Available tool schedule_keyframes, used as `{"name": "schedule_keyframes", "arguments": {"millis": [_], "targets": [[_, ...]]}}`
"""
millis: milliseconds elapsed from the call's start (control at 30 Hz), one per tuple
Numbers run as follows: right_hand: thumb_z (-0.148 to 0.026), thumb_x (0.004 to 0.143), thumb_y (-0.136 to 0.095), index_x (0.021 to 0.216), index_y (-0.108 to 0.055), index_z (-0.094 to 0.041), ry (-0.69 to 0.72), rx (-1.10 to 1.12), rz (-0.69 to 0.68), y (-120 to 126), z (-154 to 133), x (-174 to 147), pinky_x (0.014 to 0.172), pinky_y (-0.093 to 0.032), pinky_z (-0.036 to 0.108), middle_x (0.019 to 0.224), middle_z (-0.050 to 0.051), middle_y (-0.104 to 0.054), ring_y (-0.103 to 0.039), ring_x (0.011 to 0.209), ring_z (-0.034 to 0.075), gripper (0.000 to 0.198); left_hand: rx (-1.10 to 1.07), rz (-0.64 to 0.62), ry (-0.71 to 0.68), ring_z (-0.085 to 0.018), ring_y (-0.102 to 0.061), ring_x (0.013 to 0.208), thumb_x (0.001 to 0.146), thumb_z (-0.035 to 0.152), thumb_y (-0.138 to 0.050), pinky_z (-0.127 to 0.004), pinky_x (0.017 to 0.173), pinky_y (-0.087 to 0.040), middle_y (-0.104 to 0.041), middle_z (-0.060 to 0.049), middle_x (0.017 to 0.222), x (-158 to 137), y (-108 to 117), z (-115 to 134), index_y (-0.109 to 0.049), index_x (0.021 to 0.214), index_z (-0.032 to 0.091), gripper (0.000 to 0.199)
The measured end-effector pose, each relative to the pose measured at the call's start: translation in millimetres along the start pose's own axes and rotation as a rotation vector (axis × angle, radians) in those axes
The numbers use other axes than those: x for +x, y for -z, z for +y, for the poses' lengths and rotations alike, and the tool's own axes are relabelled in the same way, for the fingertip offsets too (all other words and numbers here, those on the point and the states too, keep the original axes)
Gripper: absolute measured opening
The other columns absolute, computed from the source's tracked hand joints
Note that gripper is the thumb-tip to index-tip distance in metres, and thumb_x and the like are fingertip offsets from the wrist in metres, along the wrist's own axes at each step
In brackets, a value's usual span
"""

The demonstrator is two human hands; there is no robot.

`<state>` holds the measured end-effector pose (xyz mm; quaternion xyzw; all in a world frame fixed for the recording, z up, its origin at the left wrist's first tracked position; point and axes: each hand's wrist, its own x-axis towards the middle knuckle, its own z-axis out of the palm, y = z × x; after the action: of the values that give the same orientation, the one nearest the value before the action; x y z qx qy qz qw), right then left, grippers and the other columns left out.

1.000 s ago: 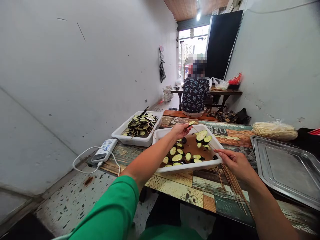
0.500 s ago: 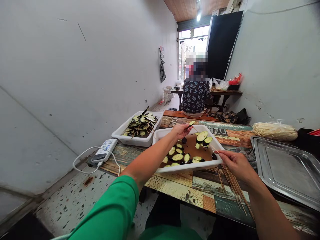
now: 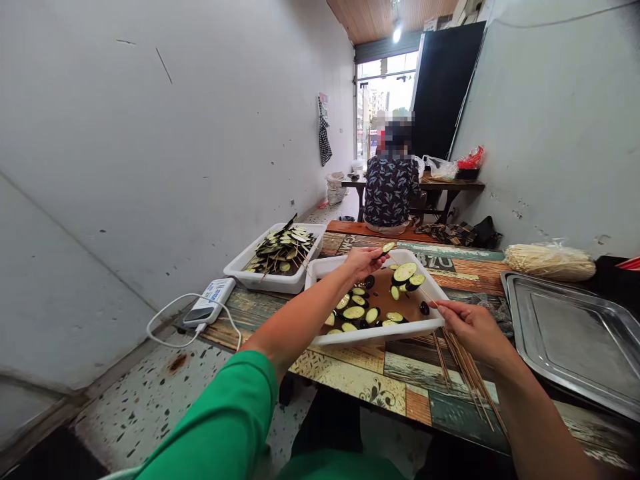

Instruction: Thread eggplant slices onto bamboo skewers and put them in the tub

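Tub (image 3: 379, 336) holds eggplant (image 3: 354, 313) in liquid (image 3: 407, 305); left fingers (image 3: 374, 255) pinch slice (image 3: 388, 247), right fingers (image 3: 447, 308) pinch skewer (image 3: 427, 295)

"Z" lettering (image 3: 434, 263) on tabletop (image 3: 345, 377), illegible print (image 3: 216, 291) on white device (image 3: 207, 307)

Eggplant slices (image 3: 354, 313) are spread in a tub (image 3: 380, 333) at the middle of the table (image 3: 350, 373), skewered slices (image 3: 283, 247) piled in a second tub (image 3: 265, 283) by the left edge. A power bank (image 3: 209, 303) is set at the near left corner; skewers (image 3: 469, 369), then a tray (image 3: 575, 333), are laid rightward, enoki mushrooms (image 3: 550, 262) behind.
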<state>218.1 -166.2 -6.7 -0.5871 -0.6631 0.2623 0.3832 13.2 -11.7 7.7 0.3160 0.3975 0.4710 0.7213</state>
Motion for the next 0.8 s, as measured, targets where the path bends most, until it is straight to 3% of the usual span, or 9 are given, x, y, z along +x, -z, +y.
{"name": "schedule_keyframes", "arguments": {"millis": [233, 400, 567, 700, 800], "targets": [[-0.047, 0.076, -0.050, 0.094, -0.075, -0.011, -0.001, 0.052, 0.017, 0.8, 6.0, 1.0, 0.044, -0.031, 0.023, 0.057, 0.002, -0.058, -0.043, 0.048, 0.011, 0.047, 0.041, -0.036, 0.004, -0.003, -0.047, 0.048, 0.084, 0.005, -0.053, -0.011, 0.044, -0.035, -0.064, -0.010, 0.068, -4.0, -2.4, 1.2, -0.056, 0.076, 0.008, 0.009], [-0.048, 0.077, -0.051, 0.093, -0.075, -0.011, -0.005, 0.087, 0.006, -1.9, 9.7, 3.0, 0.044, -0.032, 0.023, 0.057, 0.002, -0.058, -0.043, 0.049, 0.011, 0.047, 0.111, -0.099, -0.005, -0.001, -0.043, 0.046, 0.079, 0.007, -0.062, -0.011, 0.042, -0.029, -0.063, -0.008, 0.065, -8.1, -4.9, -2.8, -0.059, 0.073, 0.007, 0.006], [-0.047, 0.077, -0.050, 0.094, -0.074, -0.010, -0.006, 0.086, 0.038, -6.7, 11.3, 5.3, 0.046, -0.033, 0.023, 0.056, 0.002, -0.057, -0.044, 0.050, 0.012, 0.047, 0.267, -0.122, -0.066, -0.002, -0.041, 0.043, 0.074, 0.012, -0.068, -0.014, 0.041, -0.026, -0.051, 0.001, 0.053, -7.1, -11.3, -19.2, -0.059, 0.065, 0.010, 0.013], [-0.047, 0.076, -0.050, 0.095, -0.074, -0.008, -0.008, 0.073, 0.066, -5.5, 12.7, 6.3, 0.046, -0.032, 0.024, 0.058, 0.002, -0.058, -0.044, 0.049, 0.012, 0.049, 0.459, -0.027, -0.213, -0.005, -0.044, 0.046, 0.081, 0.020, -0.059, -0.018, 0.047, -0.031, -0.052, 0.000, 0.055, -3.0, -9.6, -22.0, -0.061, 0.065, 0.013, 0.018], [-0.046, 0.076, -0.050, 0.096, -0.073, -0.008, -0.018, 0.103, 0.083, -2.7, 13.0, 6.7, 0.045, -0.031, 0.024, 0.057, 0.002, -0.057, -0.043, 0.049, 0.012, 0.049, 0.719, 0.142, -0.407, -0.013, -0.056, 0.068, 0.074, 0.014, -0.062, -0.020, 0.063, -0.040, -0.058, -0.003, 0.062, -2.4, 0.4, -15.3, -0.062, 0.060, 0.017, 0.014]]}}
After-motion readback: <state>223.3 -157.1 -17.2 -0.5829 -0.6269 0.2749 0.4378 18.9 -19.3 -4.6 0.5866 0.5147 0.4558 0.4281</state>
